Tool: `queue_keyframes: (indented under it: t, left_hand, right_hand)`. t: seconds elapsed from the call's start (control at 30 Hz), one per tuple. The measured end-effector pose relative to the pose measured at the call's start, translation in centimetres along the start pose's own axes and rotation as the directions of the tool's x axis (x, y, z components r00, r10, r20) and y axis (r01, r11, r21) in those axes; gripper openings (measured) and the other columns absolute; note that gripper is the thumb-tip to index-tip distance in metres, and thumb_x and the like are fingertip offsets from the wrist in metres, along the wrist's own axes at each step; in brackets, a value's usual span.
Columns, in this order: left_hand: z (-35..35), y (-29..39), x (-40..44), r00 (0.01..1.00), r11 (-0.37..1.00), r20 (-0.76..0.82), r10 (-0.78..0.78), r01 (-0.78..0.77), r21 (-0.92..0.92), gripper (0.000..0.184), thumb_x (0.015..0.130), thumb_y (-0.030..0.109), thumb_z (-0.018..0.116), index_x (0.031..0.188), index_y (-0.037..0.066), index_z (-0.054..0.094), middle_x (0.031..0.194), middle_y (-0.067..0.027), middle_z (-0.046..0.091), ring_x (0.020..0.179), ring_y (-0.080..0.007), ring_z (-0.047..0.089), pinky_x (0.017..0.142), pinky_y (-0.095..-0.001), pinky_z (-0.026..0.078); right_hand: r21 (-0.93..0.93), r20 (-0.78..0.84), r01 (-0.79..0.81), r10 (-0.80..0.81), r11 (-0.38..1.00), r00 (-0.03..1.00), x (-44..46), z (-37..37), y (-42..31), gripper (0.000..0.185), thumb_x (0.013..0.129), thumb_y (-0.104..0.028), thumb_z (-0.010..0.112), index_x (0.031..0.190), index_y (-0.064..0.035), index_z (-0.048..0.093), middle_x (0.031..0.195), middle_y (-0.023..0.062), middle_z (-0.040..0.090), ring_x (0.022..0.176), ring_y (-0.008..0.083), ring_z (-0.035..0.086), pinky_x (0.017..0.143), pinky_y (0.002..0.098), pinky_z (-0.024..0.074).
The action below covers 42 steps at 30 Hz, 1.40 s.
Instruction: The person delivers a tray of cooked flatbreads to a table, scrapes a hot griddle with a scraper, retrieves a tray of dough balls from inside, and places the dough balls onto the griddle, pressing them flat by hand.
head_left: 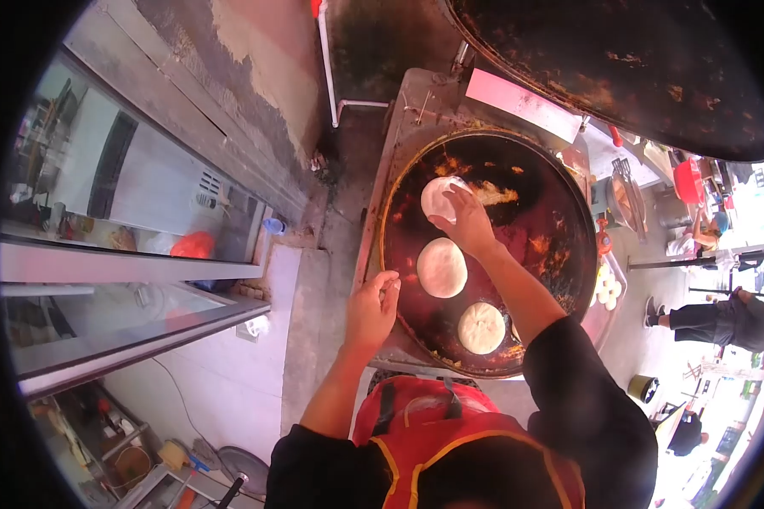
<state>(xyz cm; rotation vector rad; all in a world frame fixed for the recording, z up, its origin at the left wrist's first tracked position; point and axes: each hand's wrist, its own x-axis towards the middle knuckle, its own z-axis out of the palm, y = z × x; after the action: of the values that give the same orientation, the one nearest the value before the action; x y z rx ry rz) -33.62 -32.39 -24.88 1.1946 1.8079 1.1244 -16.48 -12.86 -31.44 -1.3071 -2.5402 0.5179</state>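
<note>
A large round dark pan (518,254) holds several flat pale dough rounds. My right hand (465,219) reaches over the pan, its fingers spread on the topmost dough round (437,197). Below that lies a second dough round (441,268), and a third one (481,328) sits lower right, near the pan's front edge. My left hand (377,307) is raised at the pan's left rim, fingers curled in toward the thumb; whatever it may hold is too small to make out.
A large dark lid (620,64) stands raised behind the pan. Pale dough pieces (607,287) lie on a tray at the right. Glass windows (144,187) line the left side. A person (721,321) stands at the far right.
</note>
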Motion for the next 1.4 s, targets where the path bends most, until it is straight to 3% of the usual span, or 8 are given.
queue_keyframes:
  t: [0.2, 0.33, 0.73, 0.8, 0.93, 1.07, 1.3, 1.4]
  left_hand:
    - [0.4, 0.7, 0.2, 0.999, 0.999, 0.044, 0.027, -0.028, 0.015, 0.019, 0.089, 0.017, 0.057, 0.102, 0.004, 0.061, 0.088, -0.0145, 0.067, 0.081, -0.0278, 0.066, 0.07, -0.0333, 0.051]
    - [0.7, 1.4, 0.2, 0.997, 1.0, 0.077, -0.009, 0.008, 0.015, 0.018, 0.089, 0.016, 0.057, 0.102, 0.004, 0.061, 0.089, -0.0146, 0.067, 0.078, -0.0264, 0.065, 0.069, -0.0338, 0.051]
    - [10.4, 4.7, 2.0, 0.963, 0.91, 0.08, 0.259, -0.216, -0.353, 0.043, 0.091, 0.013, 0.051, 0.132, 0.004, 0.042, 0.133, -0.0149, 0.047, 0.121, -0.025, 0.046, 0.099, -0.0352, 0.037]
    - [12.1, 8.5, 1.2, 0.893, 0.839, 0.424, 0.148, 0.113, -0.532, 0.048, 0.097, 0.024, 0.043, 0.141, 0.009, 0.031, 0.142, -0.0151, 0.036, 0.128, -0.024, 0.038, 0.104, -0.037, 0.031]
    - [20.7, 13.7, -4.1, 0.553, 0.439, 0.833, 0.032, 0.741, -0.509, 0.059, 0.096, 0.031, 0.044, 0.147, 0.013, 0.018, 0.144, -0.0108, 0.033, 0.127, -0.0259, 0.04, 0.104, -0.0431, 0.033]
    - [30.6, 16.6, -9.8, 0.553, 0.402, 0.832, 0.046, 0.753, -0.522, 0.056, 0.09, 0.001, 0.047, 0.143, 0.007, 0.028, 0.131, -0.0074, 0.048, 0.118, -0.0173, 0.049, 0.097, -0.0336, 0.043]
    - [47.0, 17.8, -16.7, 0.436, 0.824, 0.844, -0.312, 0.567, 0.012, 0.037, 0.08, -0.006, 0.051, 0.116, -0.001, 0.058, 0.1, -0.0068, 0.064, 0.094, -0.0163, 0.061, 0.082, -0.0255, 0.047]
    - [50.8, 17.0, -18.9, 0.484, 0.919, 0.799, -0.358, 0.333, 0.211, 0.024, 0.081, 0.001, 0.053, 0.103, -0.001, 0.064, 0.091, -0.007, 0.065, 0.088, -0.0182, 0.063, 0.079, -0.028, 0.047]
  right_hand:
    - [0.361, -0.121, -0.136, 0.191, 0.923, 0.974, 1.0, 1.8, 1.7, 0.018, 0.078, -0.011, 0.064, 0.092, -0.0003, 0.06, 0.102, 0.0126, 0.063, 0.097, 0.0297, 0.058, 0.086, 0.0385, 0.0448]
    - [0.976, -0.07, -0.083, 0.647, 0.202, 0.76, 1.0, 1.2, 4.4, 0.002, 0.087, -0.005, 0.055, 0.087, -0.0041, 0.056, 0.085, 0.003, 0.061, 0.08, 0.0113, 0.058, 0.072, 0.0252, 0.0472]
    - [0.923, 0.078, 0.146, 0.544, -0.356, 0.836, -17.2, -17.5, 1.6, 0.014, 0.097, -0.016, 0.046, 0.095, -0.0049, 0.055, 0.099, 0.0085, 0.063, 0.091, 0.0198, 0.062, 0.086, 0.0371, 0.0479]
    - [0.898, 0.135, 0.148, 0.578, -0.415, 0.805, -20.8, -18.2, 3.8, 0.015, 0.096, -0.016, 0.047, 0.095, -0.004, 0.055, 0.099, 0.0101, 0.063, 0.092, 0.0213, 0.062, 0.086, 0.0371, 0.0481]
    - [0.986, -0.092, 0.166, 0.801, -0.009, 0.592, -26.8, -18.3, 6.7, 0.011, 0.096, -0.013, 0.046, 0.094, -0.0042, 0.052, 0.099, 0.0077, 0.062, 0.085, 0.0174, 0.059, 0.081, 0.0321, 0.0475]
    - [0.744, -0.495, -0.059, 0.609, 0.665, 0.62, -34.4, -18.4, 9.6, 0.006, 0.094, -0.008, 0.048, 0.093, -0.0019, 0.048, 0.108, 0.0111, 0.058, 0.09, 0.0149, 0.054, 0.081, 0.0273, 0.0443]
    - [0.961, -0.165, -0.014, 0.615, 0.275, 0.771, -47.4, -18.9, 23.0, 0.011, 0.092, -0.01, 0.055, 0.095, 0.0001, 0.054, 0.106, 0.0101, 0.06, 0.089, 0.0124, 0.057, 0.082, 0.0267, 0.0443]
    - [0.943, 0.211, 0.041, 0.687, -0.331, 0.695, -51.7, -15.4, 33.3, 0.017, 0.091, -0.014, 0.056, 0.099, 0.0007, 0.057, 0.106, 0.0085, 0.061, 0.088, 0.0132, 0.058, 0.08, 0.0293, 0.0466]
